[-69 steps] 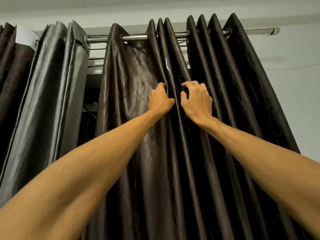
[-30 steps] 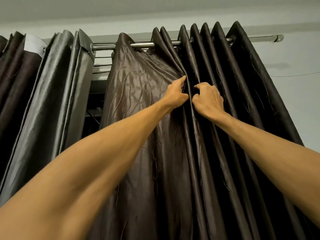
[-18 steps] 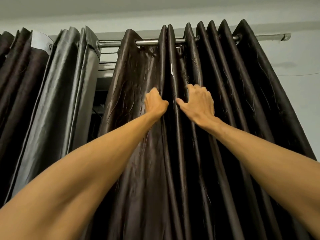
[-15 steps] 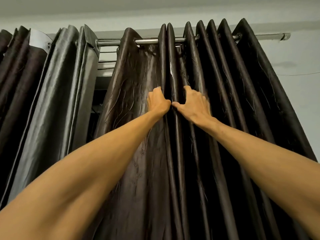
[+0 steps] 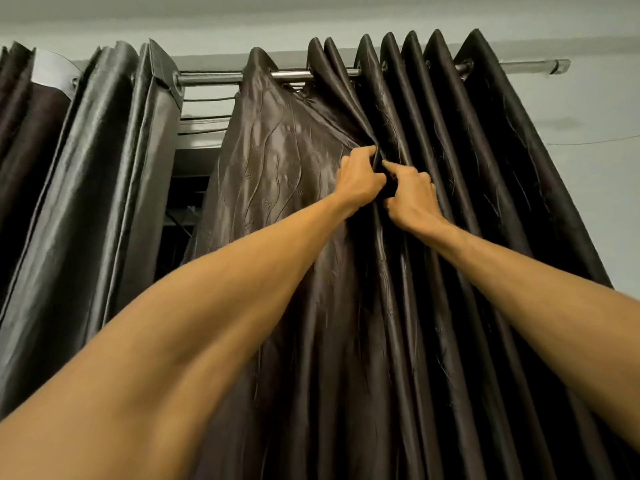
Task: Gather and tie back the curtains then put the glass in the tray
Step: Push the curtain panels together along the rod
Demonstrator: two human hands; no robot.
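Curtain (image 5: 294, 174) folds gripped, left hand (image 5: 360, 180), right hand (image 5: 410, 197)

Left hand (image 5: 360, 180) and right hand (image 5: 410, 197) side by side, both gripping same fold of dark brown curtain (image 5: 433, 237). Curtain hangs from metal rod (image 5: 214, 78); pleats bunched at right, one wide panel stretched flat left of hands. Second, greyer curtain (image 5: 104, 174) gathered at left. Pale wall (image 5: 588, 161) at right.

Nothing here can be read: no words, labels, brands or numbers show on the dark curtains (image 5: 294, 161), the metal rod (image 5: 214, 77) or the pale wall (image 5: 588, 174).
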